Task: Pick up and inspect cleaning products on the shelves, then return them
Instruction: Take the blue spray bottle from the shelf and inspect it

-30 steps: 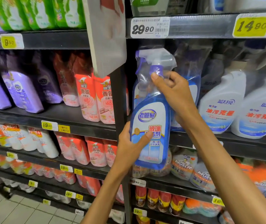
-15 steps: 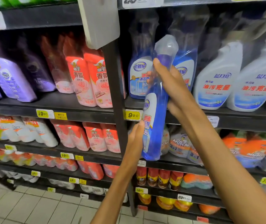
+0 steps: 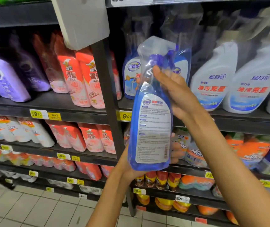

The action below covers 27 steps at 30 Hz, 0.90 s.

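Observation:
I hold a blue spray bottle [image 3: 152,122] of glass cleaner upright in front of the shelves, its back label with small print turned toward me. A clear plastic sleeve covers its trigger head. My right hand [image 3: 175,94] grips the neck and upper body from the right. My left hand [image 3: 126,164] cups the bottom from the left and behind, mostly hidden by the bottle. Two more blue bottles of the same kind [image 3: 131,76] stand on the shelf behind it.
White spray bottles [image 3: 213,79] fill the shelf to the right. Red and pink refill pouches [image 3: 81,82] and purple pouches [image 3: 4,79] stand to the left of a dark upright post [image 3: 106,95]. A grey sign [image 3: 80,22] hangs above. Tiled floor [image 3: 32,208] lies below.
The bottle has been turned from its front label, through its narrow side, to its back label facing me. My left hand slid from the side to under the base.

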Tool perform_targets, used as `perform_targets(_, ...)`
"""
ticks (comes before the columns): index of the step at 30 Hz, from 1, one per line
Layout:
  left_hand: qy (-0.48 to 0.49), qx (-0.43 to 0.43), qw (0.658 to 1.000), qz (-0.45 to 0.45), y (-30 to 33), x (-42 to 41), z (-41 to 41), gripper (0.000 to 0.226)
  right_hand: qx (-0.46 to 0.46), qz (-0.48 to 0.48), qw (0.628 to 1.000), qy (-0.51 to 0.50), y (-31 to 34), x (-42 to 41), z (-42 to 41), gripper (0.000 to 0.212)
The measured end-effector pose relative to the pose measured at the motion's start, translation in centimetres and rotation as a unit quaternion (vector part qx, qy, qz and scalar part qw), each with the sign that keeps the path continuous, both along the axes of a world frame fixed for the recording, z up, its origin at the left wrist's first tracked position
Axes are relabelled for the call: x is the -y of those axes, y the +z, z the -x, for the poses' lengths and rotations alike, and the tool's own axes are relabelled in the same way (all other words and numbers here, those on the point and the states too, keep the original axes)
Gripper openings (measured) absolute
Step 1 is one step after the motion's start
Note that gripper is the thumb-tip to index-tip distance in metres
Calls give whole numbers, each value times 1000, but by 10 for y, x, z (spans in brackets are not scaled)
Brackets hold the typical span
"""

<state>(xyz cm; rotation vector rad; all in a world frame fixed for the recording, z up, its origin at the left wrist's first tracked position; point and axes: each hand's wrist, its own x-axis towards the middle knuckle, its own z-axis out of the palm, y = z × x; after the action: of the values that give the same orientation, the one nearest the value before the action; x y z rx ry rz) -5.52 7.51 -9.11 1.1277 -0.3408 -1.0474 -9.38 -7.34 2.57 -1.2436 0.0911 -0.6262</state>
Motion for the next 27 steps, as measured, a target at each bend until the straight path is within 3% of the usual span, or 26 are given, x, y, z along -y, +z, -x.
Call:
perform_targets(1,-9,-7,999,49,2,3,-3,27,-8,15,1000,-25,0,0,2,18)
perform_targets(3,-43,-41,990,127,10,-4,-14,58,-33,51,995,-83,-2,-2,5,32)
perform_targets(5,-55,50,989,126,11,-3,-17,74,-54,81,986,-135,-2,-6,9,38)
perform_targets(7,-3,156,984,86,10,3,-12,58,-58,99,982,-152,1,-8,11,36)
perform_targets(9,33,180,980,81,12,7,-5,52,-56,113,984,-130,4,-3,14,36)
perform_targets(12,22,105,984,141,14,8,-1,56,-16,70,997,38,8,7,19,46)
perform_targets(14,-12,19,987,156,14,10,5,57,-7,29,991,128,8,7,14,66)
perform_targets(16,-62,-56,984,159,16,15,15,47,-10,-21,988,153,6,3,6,85)
perform_targets(17,-63,-60,985,147,13,17,16,44,-1,-41,988,147,4,2,2,84)
perform_targets(19,-46,-20,993,108,10,20,15,44,16,-41,995,85,1,-1,-2,62)
perform_targets(21,-27,28,997,74,10,21,12,42,9,23,1000,-5,-3,-2,-5,48)
perform_targets(25,21,63,994,90,7,12,-3,33,-30,133,972,-190,-9,-7,-13,48)
perform_targets(27,5,65,990,127,9,3,-8,60,-53,173,950,-253,-9,-6,-16,52)
